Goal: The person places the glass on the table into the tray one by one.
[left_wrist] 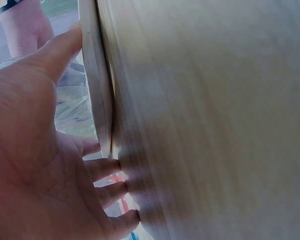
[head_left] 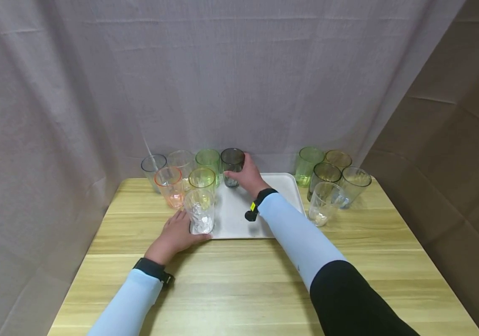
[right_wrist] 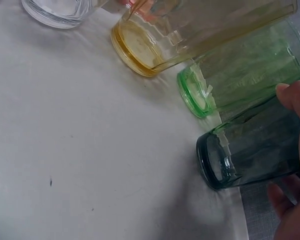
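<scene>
At the back of the white tray (head_left: 239, 217), my right hand (head_left: 249, 175) grips a dark grey glass (head_left: 231, 164) by its side. In the right wrist view the glass base is at the tray's edge, beside a green glass (right_wrist: 240, 75); a yellow glass (right_wrist: 140, 47) stands past that one. My left hand (head_left: 175, 237) rests at the tray's front left corner. Its thumb touches the front edge, and the other fingers (left_wrist: 107, 169) reach along the left side near the tabletop. A clear glass (head_left: 200, 212) stands upright on the tray just by this hand.
Left of the tray stand an orange-rimmed glass (head_left: 170, 184), a clear glass (head_left: 182, 161) and a dark-rimmed glass (head_left: 152, 170). On the right, several glasses cluster, including a green one (head_left: 308, 163) and a clear one (head_left: 323, 205). Grey cloth (head_left: 264, 93) hangs behind the wooden table (head_left: 239, 284).
</scene>
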`<state>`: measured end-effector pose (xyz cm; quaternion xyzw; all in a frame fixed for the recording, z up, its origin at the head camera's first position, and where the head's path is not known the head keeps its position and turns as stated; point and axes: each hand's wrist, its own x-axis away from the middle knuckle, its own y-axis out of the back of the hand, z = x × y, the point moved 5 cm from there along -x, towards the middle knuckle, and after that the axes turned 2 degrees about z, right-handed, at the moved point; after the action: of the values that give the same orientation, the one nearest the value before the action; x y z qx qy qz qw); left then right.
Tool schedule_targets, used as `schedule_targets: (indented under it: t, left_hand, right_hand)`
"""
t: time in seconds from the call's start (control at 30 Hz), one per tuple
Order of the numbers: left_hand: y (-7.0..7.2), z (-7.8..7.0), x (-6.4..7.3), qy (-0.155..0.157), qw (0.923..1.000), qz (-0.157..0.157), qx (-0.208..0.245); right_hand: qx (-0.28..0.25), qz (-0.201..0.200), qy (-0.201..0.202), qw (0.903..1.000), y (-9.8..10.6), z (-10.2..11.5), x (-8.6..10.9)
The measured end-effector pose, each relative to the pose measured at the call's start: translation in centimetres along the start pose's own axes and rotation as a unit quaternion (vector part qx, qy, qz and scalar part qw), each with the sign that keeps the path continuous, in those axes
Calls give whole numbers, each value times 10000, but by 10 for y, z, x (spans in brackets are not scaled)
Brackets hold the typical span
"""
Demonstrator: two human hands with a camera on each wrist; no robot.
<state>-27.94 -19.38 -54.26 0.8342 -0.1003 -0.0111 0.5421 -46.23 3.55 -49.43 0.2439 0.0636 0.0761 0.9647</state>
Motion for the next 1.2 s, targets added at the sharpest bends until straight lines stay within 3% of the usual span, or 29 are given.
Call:
schedule_targets:
  t: [0.47,0.67,0.83,1.07,1.2]
  left_hand:
    - [1,-2,2,15,10000,58,18]
    - [2,-1,2,-42,10000,-26,32]
    - [2,-1,1,-29,10000,13,30]
    - [2,-1,2,-57,10000,77,5]
    - [2,-1,2,-80,9999,66,-9]
  right_hand:
    - [48,-24,-41,10000,2,0,5]
    - [-80,-194,-157,9997,12,-3,23]
    - [-11,-275,-122,9995,24,-8,65]
    - [335,98,-25,9994,49,-21,146]
    - [358,109,171,9992,71,-32,189]
